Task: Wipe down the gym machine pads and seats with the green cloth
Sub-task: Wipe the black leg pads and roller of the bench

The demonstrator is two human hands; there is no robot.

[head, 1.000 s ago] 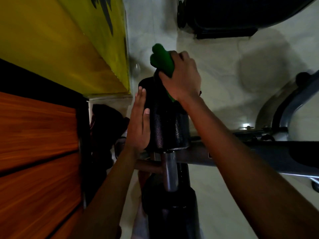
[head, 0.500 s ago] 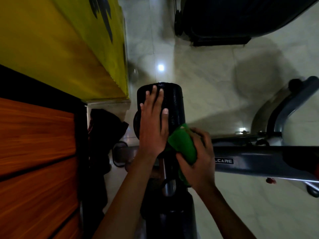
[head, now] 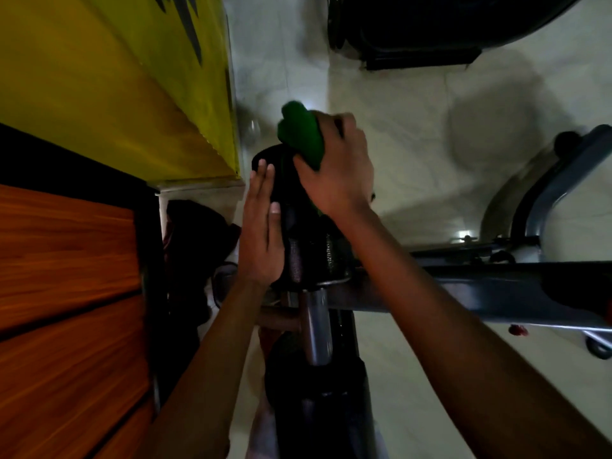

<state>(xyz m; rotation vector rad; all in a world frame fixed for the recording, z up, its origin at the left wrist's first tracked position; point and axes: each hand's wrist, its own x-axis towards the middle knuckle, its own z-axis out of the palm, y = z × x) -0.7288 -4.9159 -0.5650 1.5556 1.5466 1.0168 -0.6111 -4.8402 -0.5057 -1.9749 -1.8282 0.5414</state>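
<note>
Green cloth (head: 302, 135), bunched into a wad, sits just above centre of the frame, pressed against the far end of a black cylindrical roller pad (head: 291, 223). The right hand (head: 337, 167) curls its fingers round the cloth in a closed grip, with a fold of cloth standing out beyond the knuckles. The left hand (head: 263, 226) lies flat along the left side of the pad, fingers straight and together, thumb resting on the textured cover; this grip is open and holds nothing. The pad is mounted on a bright metal pin (head: 318, 326) that runs toward the lower centre, where a second dark pad (head: 318, 409) occupies the bottom of the frame. A grey machine frame bar (head: 496, 293) crosses from centre to right edge; a curved grey tube (head: 563, 183) rises at right.

Surface and room: the floor (head: 414, 144) is pale glossy tile showing soft shadows and small bright reflections. A yellow wall panel (head: 116, 77) with dark grey spiked markings fills the upper left; orange-brown wood-grain panelling (head: 66, 276) fills the lower left, edged in black. A dark bundle (head: 198, 233), too dim to identify, lies between the panelling and the pad. A dark machine base (head: 430, 28) sits at upper right.

No lettering can be read; motion blur and low light obscure fine detail.
</note>
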